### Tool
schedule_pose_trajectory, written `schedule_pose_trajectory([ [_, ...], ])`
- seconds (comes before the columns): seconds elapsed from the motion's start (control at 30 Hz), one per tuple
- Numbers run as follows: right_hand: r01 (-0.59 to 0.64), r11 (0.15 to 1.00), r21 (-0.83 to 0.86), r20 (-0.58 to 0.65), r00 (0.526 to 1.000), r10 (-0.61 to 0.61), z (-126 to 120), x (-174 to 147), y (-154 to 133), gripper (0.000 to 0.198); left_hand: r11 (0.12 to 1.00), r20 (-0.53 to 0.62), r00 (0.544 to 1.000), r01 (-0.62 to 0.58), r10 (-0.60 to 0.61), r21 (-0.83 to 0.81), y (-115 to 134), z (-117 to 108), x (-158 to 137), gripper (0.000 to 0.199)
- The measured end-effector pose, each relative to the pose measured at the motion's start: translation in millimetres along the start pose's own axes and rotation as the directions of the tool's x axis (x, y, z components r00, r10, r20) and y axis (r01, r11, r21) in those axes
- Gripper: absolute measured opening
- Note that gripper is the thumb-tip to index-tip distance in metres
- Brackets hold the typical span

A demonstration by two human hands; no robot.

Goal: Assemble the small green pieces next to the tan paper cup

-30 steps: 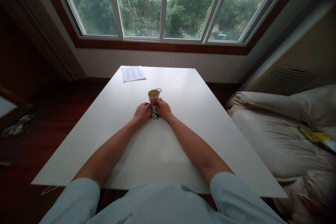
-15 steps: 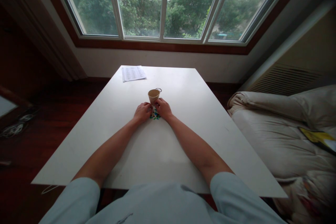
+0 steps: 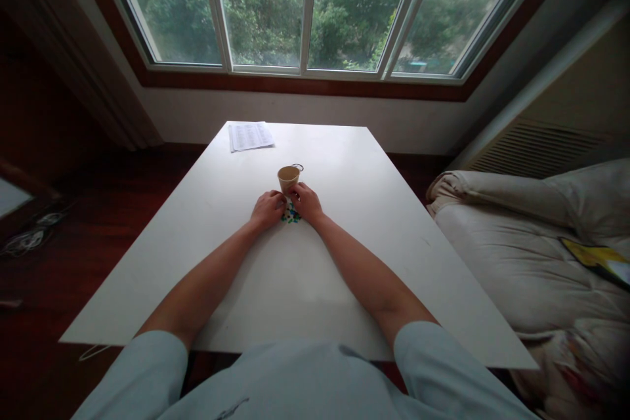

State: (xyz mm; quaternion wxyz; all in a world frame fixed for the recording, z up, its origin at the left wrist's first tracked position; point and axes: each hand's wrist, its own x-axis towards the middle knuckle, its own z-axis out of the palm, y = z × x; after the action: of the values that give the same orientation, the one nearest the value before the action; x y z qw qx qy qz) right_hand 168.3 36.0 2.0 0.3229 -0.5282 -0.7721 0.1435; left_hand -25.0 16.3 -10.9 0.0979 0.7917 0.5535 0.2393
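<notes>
A brown paper cup (image 3: 288,174) stands upright on the white table, its mouth facing up. Just in front of it lies a small pile of green, blue and dark beads (image 3: 291,214), partly covered by my hands. My left hand (image 3: 268,208) rests at the pile's left side, fingers curled in near the base of the cup. On the right, my right hand (image 3: 308,202) is close to the cup's lower side with its fingers bent together. Anything pinched in either hand is too small to make out. Behind the cup shows a thin dark loop of cord (image 3: 298,167).
Printed sheets of paper (image 3: 251,136) lie at the far left of the white table (image 3: 305,275). To the right is a pale sofa (image 3: 482,249) with a yellow and black item (image 3: 598,259) on it. A window (image 3: 305,13) is beyond the table; cables (image 3: 34,236) lie on the floor at left.
</notes>
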Motion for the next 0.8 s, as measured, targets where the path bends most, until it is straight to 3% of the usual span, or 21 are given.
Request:
schedule_pose_trajectory([
  [0.8, 0.063, 0.998, -0.006, 0.074, 0.995, -0.063, 13, 4, 17, 0.025, 1.000, 0.010, 1.000, 0.019, -0.019, -0.008, 0, -2, 0, 0.033],
])
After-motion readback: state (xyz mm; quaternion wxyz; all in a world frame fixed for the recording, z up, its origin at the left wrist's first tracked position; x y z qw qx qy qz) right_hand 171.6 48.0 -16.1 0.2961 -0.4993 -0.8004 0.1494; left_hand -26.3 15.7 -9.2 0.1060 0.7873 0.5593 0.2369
